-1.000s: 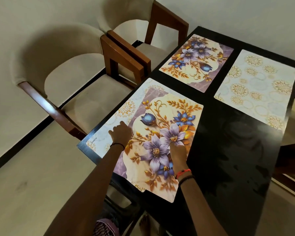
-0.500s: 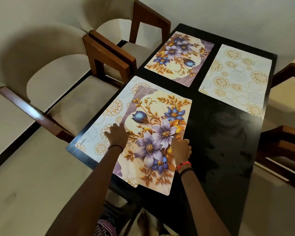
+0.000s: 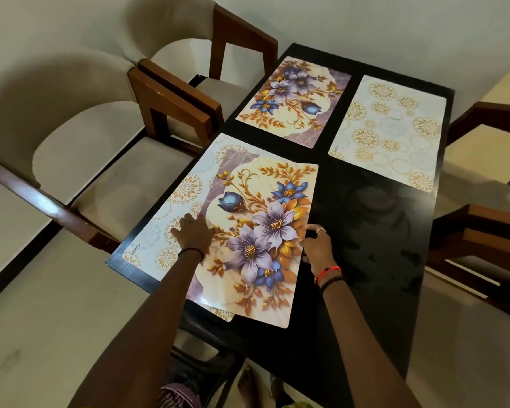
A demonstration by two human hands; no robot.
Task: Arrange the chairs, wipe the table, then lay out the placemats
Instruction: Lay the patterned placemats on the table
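The black bench (image 3: 374,231) carries four placemats. At its near left corner a pale mat (image 3: 171,213) with gold rosettes lies along the left edge, and a floral mat (image 3: 265,219) sits on top of it, skewed and shifted to the right, so that the pale one shows as a broad strip on the left and a small corner pokes out near the bench's near edge.

The left hand (image 3: 193,234) lies flat with its fingers straight and spread, pressing down where the floral mat's left edge meets the pale mat. The right hand (image 3: 318,245) is at the floral mat's right edge, about halfway along, its fingers curled and pinching that edge (a ring shows on one finger, and bands on both wrists).

Toward the far end, a second floral mat (image 3: 295,98) lies flat by the left edge and a second pale mat (image 3: 392,128) by the right edge, side by side with a dark gap between them. The near right part of the bench is bare and glossy.

Two cream chairs with wooden arms stand along the left side, the near chair (image 3: 100,172) and the far chair (image 3: 218,83), arms almost touching. Wooden chair frames (image 3: 489,231) show at the right side, only partly in view.
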